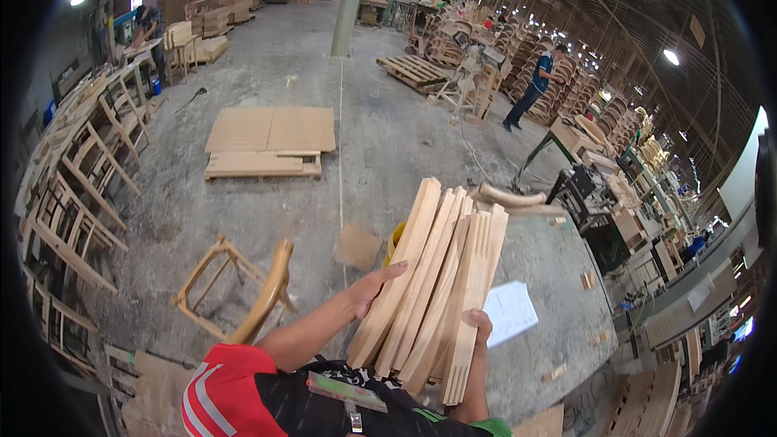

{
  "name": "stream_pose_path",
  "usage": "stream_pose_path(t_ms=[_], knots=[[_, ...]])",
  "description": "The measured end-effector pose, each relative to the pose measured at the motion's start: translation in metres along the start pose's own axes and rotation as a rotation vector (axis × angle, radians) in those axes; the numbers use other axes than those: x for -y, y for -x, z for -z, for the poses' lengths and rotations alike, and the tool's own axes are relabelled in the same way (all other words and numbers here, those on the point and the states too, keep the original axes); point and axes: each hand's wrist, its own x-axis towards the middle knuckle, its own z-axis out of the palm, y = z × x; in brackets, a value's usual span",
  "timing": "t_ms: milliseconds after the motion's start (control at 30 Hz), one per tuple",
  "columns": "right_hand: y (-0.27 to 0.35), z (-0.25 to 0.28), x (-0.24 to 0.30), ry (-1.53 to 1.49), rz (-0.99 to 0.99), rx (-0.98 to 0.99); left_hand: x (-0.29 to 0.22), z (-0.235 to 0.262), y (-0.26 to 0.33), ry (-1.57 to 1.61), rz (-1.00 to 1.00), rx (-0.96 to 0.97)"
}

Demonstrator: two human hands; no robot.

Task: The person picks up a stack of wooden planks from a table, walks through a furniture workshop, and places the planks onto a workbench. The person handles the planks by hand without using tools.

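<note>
Several pale wooden slats (429, 283) stand in a loose, tilted bundle close in front of my body, some with slots cut in their ends. My left hand (375, 288) presses against the bundle's left side, thumb lying along the outermost slat. On the right side, my right hand (481, 327) wraps the edge of the bundle, its thumb showing and its other fingers hidden behind the wood. Between them, both hands hold the slats up at the near left edge of a grey worktable (558, 275). A white sheet of paper (511, 313) lies on the table beside my right hand.
A curved wooden part (511, 197) rests at the table's far edge; small wood blocks (588, 279) lie along its right. A yellow container (394, 243) and a wooden chair frame (267, 295) stand left of it. A pallet with boards (269, 131) lies ahead; a person (537, 87) stands farther right.
</note>
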Motion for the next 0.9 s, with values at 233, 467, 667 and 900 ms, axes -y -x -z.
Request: stream_pose_path(t_ms=[233, 467, 667, 900], knots=[[-0.204, -0.028, 0.029, -0.005, -0.252, 0.033, -0.135, 0.053, -0.114, 0.006, -0.134, -0.125], [-0.408, -0.041, 0.022, -0.066, -0.342, 0.18, -0.258, 0.123, -0.222, 0.068, -0.212, -0.125], [-0.563, -0.064, 0.002, 0.004, -0.353, 0.185, -0.37, 0.201, -0.313, 0.094, -0.187, -0.047], [-0.717, -0.106, -0.009, -0.115, -0.195, 0.077, -0.521, 0.246, -0.416, 0.036, -0.095, 0.046]])
